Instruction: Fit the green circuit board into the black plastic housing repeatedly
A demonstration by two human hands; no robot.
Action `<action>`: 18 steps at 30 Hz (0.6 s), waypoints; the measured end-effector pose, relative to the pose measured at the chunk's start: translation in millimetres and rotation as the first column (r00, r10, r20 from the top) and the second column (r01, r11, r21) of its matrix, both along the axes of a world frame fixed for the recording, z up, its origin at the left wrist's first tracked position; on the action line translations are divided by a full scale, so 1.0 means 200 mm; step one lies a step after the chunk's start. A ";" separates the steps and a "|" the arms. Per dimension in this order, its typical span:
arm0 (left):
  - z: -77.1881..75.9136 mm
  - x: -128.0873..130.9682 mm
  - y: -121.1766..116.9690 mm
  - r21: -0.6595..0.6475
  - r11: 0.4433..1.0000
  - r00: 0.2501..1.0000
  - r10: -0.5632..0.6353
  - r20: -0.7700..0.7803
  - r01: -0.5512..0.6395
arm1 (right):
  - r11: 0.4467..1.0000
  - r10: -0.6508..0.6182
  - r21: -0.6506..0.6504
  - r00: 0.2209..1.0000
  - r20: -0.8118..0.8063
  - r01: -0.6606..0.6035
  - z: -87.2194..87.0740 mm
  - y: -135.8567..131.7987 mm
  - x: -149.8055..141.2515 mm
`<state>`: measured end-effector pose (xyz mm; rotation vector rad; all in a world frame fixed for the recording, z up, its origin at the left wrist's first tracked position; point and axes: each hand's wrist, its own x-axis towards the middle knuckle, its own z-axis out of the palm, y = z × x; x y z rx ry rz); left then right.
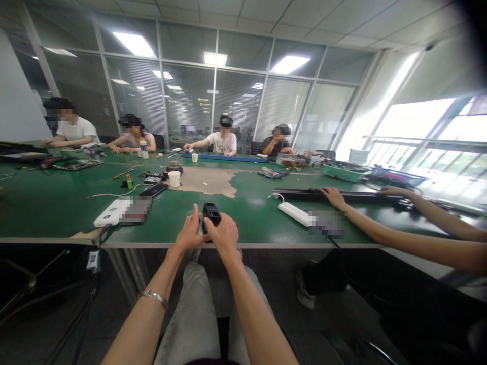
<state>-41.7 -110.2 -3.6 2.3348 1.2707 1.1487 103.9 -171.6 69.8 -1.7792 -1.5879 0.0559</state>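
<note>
right hand [224, 234]: fingers clenched on small black device [211, 215], lower middle
left hand [192, 232]: fingers released, just beside device
below both: green workbench [243, 225] edge

Left forearm [142, 324]: bare, rising from the lower edge of the view and angling inward toward the centre, with a silver bracelet [154, 298] around it near the wrist.
Left hand [190, 232]: raised, thumb side toward the right hand, fingers [195, 215] extended upward.
Right forearm [251, 314]: bare, rising from the lower edge and angling inward to meet the left.
Right hand [224, 235]: back upward, fingers curled closed and forward.
Both hands: close together, at the centre of the view.
</note>
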 end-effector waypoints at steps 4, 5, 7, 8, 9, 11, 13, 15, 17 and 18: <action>0.00 0.01 0.00 0.033 0.999 0.998 0.036 -0.047 -0.035 | 0.998 -0.001 -0.064 0.999 0.033 0.003 0.00 0.02 -0.02; 0.00 0.01 0.00 0.039 0.999 0.998 0.039 -0.050 -0.037 | 0.997 -0.001 -0.076 0.999 0.039 0.004 -0.01 0.02 -0.02; 0.00 0.02 0.00 0.050 0.998 0.998 0.042 -0.057 -0.039 | 0.995 0.000 -0.097 0.999 0.049 0.005 -0.04 0.01 -0.02; 0.00 0.02 0.00 0.055 0.998 0.997 0.046 -0.062 -0.043 | 0.994 0.003 -0.105 0.999 0.052 0.003 -0.06 0.00 -0.02; 0.00 0.03 0.00 0.060 0.997 0.996 0.054 -0.072 -0.050 | 0.994 0.006 -0.110 0.999 0.054 0.000 -0.07 -0.01 -0.02; 0.00 0.03 0.01 0.056 0.997 0.993 0.054 -0.103 -0.048 | 0.993 0.007 -0.116 0.999 0.054 -0.001 -0.10 -0.02 -0.02; -0.01 0.03 0.02 0.052 0.998 0.991 0.048 -0.127 -0.042 | 0.994 -0.003 -0.110 0.999 0.048 0.009 -0.11 -0.04 -0.01; -0.02 0.02 0.03 0.053 0.998 0.990 0.043 -0.135 -0.036 | 0.996 -0.014 -0.085 0.999 0.035 0.017 -0.11 -0.04 0.00; -0.03 0.02 0.04 0.059 0.998 0.991 0.041 -0.128 -0.033 | 0.998 -0.011 -0.060 1.000 0.019 0.013 -0.12 -0.04 0.00; -0.03 0.02 0.04 0.063 0.997 0.992 0.041 -0.121 -0.034 | 0.998 -0.006 -0.055 1.000 0.010 0.006 -0.12 -0.03 0.00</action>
